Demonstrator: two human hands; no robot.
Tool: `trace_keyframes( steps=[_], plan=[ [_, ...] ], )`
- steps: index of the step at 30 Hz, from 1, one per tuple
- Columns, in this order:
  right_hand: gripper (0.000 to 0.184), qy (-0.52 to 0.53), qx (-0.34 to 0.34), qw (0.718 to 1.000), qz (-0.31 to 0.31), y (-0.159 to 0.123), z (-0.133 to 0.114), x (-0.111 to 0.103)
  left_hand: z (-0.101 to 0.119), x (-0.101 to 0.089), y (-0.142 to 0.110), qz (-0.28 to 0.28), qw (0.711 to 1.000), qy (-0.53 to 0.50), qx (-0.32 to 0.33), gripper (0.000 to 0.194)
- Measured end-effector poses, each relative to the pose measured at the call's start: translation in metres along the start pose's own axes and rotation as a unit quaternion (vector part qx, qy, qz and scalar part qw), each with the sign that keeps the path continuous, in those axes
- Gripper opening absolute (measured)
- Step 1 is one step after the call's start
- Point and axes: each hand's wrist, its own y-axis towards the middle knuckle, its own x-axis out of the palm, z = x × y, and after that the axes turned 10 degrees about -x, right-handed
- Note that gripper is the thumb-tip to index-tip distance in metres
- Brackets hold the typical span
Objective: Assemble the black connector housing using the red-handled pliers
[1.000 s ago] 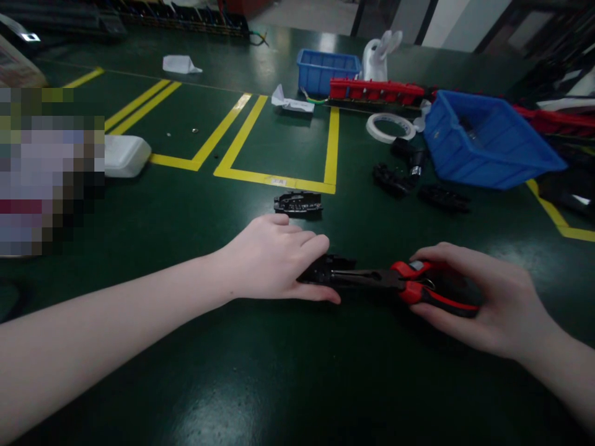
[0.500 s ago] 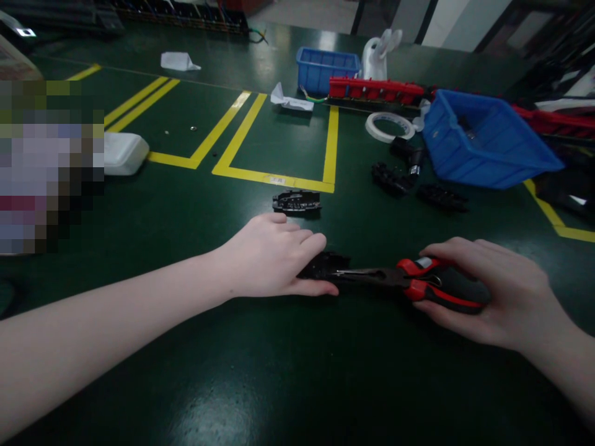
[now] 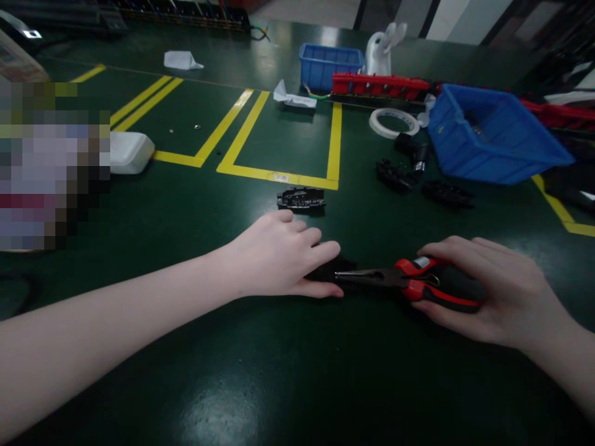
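My left hand (image 3: pixel 283 257) lies over a small black plastic part (image 3: pixel 332 269) on the dark green table (image 3: pixel 260 347), fingers curled down on it and holding it in place. My right hand (image 3: pixel 483 291) grips the red and black handles of long-nose pliers (image 3: pixel 409 282). The thin jaws of the pliers point left and reach the black part at my left fingertips. A second black plastic part (image 3: pixel 301 199) lies just beyond my left hand.
Several black parts (image 3: pixel 421 183) lie at the right by a tilted blue bin (image 3: pixel 493 133). Farther back are a smaller blue bin (image 3: pixel 330 65), a red strip (image 3: pixel 379 85), a tape roll (image 3: pixel 394 122) and crumpled paper (image 3: pixel 292 97). A white block (image 3: pixel 130 152) sits left; yellow lines (image 3: pixel 279 176) mark the table.
My left hand has slid slightly right, covering more of the black part. The pliers' tips stay at the part; my right hand has barely shifted.
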Motion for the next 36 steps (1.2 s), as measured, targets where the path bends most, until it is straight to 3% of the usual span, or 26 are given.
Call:
trace_keyframes(
  steps=[7,23,32,36],
  plan=[
    [0.039,0.022,-0.001,1.000,0.008,0.003,0.002,0.003,0.000,-0.002,-0.002,0.004,1.000,0.020,-0.005,0.047],
    [0.041,-0.005,-0.017,1.000,0.014,0.006,0.002,0.004,-0.006,-0.005,-0.001,0.008,0.998,-0.058,0.006,0.053],
    [0.039,0.012,0.014,1.000,0.021,0.002,0.002,0.005,-0.013,0.000,-0.003,0.037,0.978,-0.205,0.015,0.046],
    [0.037,0.024,0.030,0.999,0.024,0.001,0.002,0.005,-0.014,0.003,-0.003,0.063,0.965,-0.253,0.023,0.031]
  ],
)
